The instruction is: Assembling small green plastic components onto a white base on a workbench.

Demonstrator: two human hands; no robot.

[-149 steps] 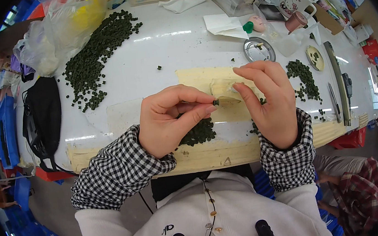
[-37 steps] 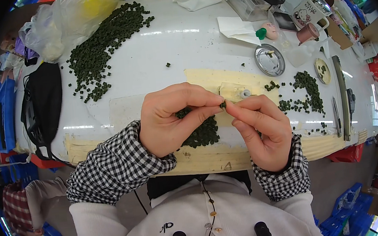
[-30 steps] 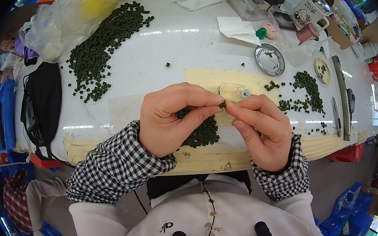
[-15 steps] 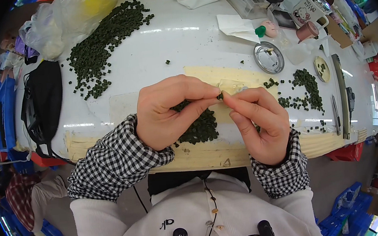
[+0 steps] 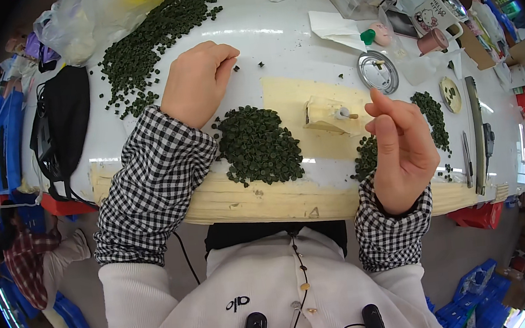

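My left hand (image 5: 199, 81) is over the table between two heaps of small dark green rubber-like parts, its thumb and forefinger pinched together. Whatever is between those fingertips cannot be made out. Two loose parts (image 5: 261, 65) lie just right of it. The large heap (image 5: 163, 37) is beyond it, and the middle heap (image 5: 260, 145) is on the near side. At the right, my right hand (image 5: 405, 149) is raised with fingers loosely curved and apart, holding nothing visible. It partly covers a smaller heap (image 5: 365, 156). Left of it is a cream block with a short pin (image 5: 334, 115) on a yellow sheet (image 5: 281, 98).
On the right are a round metal lid (image 5: 378, 72), a cream dish (image 5: 450, 94), tweezers (image 5: 467, 158) and another group of parts (image 5: 430, 114). A mug (image 5: 432, 15) and white tissue (image 5: 334, 27) are farther back. A black fabric item (image 5: 67, 133) hangs at the left edge.
My hands were together in the middle, pinching a small dark part. They have separated: the left went left and farther away, the right moved right, uncovering the block and middle heap.
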